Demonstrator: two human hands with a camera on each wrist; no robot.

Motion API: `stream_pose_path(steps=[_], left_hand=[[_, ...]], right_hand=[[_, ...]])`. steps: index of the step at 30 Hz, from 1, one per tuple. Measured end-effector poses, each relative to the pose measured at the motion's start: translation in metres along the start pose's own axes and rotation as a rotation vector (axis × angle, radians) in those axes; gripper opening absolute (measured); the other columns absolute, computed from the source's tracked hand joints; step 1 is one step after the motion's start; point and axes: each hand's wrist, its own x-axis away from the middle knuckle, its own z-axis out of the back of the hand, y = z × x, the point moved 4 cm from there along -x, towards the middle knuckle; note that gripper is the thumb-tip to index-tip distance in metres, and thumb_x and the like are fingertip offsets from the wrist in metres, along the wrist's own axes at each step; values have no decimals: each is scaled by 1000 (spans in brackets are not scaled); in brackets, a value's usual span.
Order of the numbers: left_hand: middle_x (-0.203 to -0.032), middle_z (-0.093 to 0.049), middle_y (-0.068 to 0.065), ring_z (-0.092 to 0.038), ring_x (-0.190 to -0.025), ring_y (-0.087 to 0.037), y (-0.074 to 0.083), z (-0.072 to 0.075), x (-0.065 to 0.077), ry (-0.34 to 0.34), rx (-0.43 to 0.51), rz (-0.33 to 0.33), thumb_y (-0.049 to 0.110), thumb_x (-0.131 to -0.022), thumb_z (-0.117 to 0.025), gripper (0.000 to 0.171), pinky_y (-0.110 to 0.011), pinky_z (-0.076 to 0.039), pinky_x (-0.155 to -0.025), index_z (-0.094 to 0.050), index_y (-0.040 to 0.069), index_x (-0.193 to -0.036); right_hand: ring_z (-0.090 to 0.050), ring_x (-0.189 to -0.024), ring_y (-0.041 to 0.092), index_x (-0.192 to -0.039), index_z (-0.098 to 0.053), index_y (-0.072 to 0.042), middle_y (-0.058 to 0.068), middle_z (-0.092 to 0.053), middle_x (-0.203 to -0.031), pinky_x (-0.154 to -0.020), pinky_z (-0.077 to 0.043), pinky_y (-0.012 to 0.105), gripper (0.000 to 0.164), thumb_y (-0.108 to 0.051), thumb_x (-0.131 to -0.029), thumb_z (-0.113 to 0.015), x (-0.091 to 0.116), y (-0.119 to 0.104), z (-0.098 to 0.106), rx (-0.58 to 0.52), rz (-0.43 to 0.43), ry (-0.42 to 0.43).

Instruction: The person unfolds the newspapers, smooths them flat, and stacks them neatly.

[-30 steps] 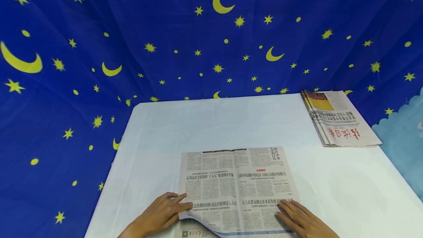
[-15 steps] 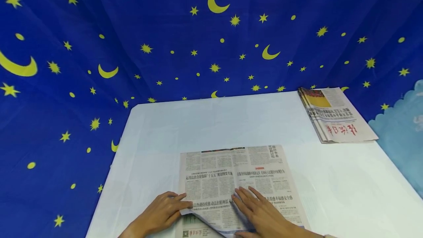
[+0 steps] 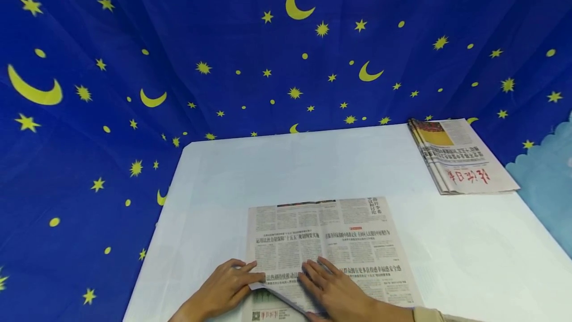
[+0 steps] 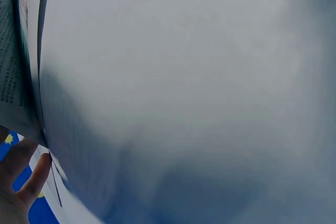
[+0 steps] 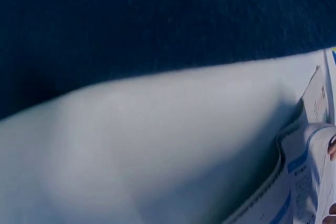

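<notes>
A newspaper point(image 3: 286, 222) lies on the white table, its front-left corner lifted off the layer beneath. My left hand point(image 3: 225, 287) pinches the paper's left edge near that raised corner. In the left wrist view, the left hand point(image 4: 23, 177) meets the paper's edge point(image 4: 13, 77) with its fingertips. My right hand point(image 3: 335, 292) rests on the middle of the newspaper with fingers extended, its thumb near the front edge of the raised layer. The right wrist view shows the newspaper's curled front edge point(image 5: 294, 182) and only bits of fingers at the right border.
A stack of folded newspapers point(image 3: 464, 158) lies at the table's back right corner. Blue cloth point(image 3: 241, 39) with yellow moons and stars hangs behind and left of the white table point(image 3: 286, 163).
My right hand has slid left from the newspaper's right side to its middle. My left hand has stayed at the left edge. The front-left corner of the top layer remains raised.
</notes>
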Motion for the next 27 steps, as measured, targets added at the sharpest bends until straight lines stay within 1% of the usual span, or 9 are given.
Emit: stream_pose_path(steps=[2, 5, 9, 12, 14, 18, 22, 24, 27], left_hand=[[-104, -74, 8, -69, -105, -20, -1, 0, 0, 17, -4, 2, 11, -88, -66, 29, -35, -53, -85, -72, 19, -116], [-102, -75, 8, -70, -103, -20, -2, -1, 1, 45, -5, 1, 12, -87, -67, 29, -35, -53, -84, -72, 19, -114], [-105, -74, 8, -70, -104, -20, 0, -4, 3, 33, 6, 11, 12, -87, -67, 29, -35, -53, -85, -73, 19, -115], [-108, -73, 8, -69, -105, -19, 2, -5, 3, 28, 14, 8, 12, -86, -68, 30, -35, -52, -85, -73, 18, -115], [-107, -74, 7, -70, -104, -20, 1, -5, 3, 44, 15, -10, 9, -84, -69, 32, -35, -52, -84, -73, 17, -115], [-109, -73, 6, -70, -104, -21, 0, -2, 2, 70, 9, -37, 6, -79, -70, 37, -35, -51, -84, -73, 16, -115], [-114, -72, 6, -68, -108, -20, -3, 0, 2, 55, 32, -62, 3, -79, -68, 40, -35, -50, -86, -72, 19, -115], [-116, -71, 6, -67, -110, -21, -4, 1, 3, 49, 54, -81, -1, -78, -66, 42, -36, -49, -86, -72, 20, -115], [-117, -71, 4, -67, -111, -22, -6, 2, 5, 48, 84, -109, -5, -78, -64, 46, -38, -48, -87, -72, 21, -115]], right_hand=[[-58, -125, 26, -133, -59, -5, 16, -60, -134, -105, -34, 42, 65, -57, -97, -46, -1, -3, -2, 7, 6, -1], [-59, -123, 25, -132, -60, -6, 14, -62, -132, -103, -36, 41, 72, -65, -93, -45, -2, -9, -7, 17, 34, 30], [-61, -121, 23, -130, -62, -8, 12, -64, -129, -101, -41, 40, 77, -72, -92, -39, 1, -17, -18, 49, 68, 90], [-60, -122, 21, -129, -63, -11, 11, -64, -129, -107, -36, 39, 70, -66, -96, -35, 6, -20, -24, 90, 70, 94], [-59, -124, 22, -129, -62, -11, 11, -64, -130, -112, -29, 39, 64, -61, -99, -37, 9, -20, -25, 112, 70, 84], [-58, -125, 24, -129, -63, -10, 13, -63, -130, -118, -20, 42, 66, -63, -97, -38, 16, -17, -24, 112, 79, 110], [-59, -124, 26, -129, -62, -8, 14, -63, -129, -123, -9, 41, 74, -68, -96, -32, 26, -13, -23, 108, 95, 145], [-59, -123, 26, -130, -61, -6, 15, -63, -129, -123, -9, 39, 77, -68, -97, -30, 33, -9, -23, 104, 89, 167], [-59, -124, 27, -132, -58, -3, 17, -63, -129, -122, -15, 36, 81, -69, -96, -29, 45, -1, -20, 78, 64, 197]])
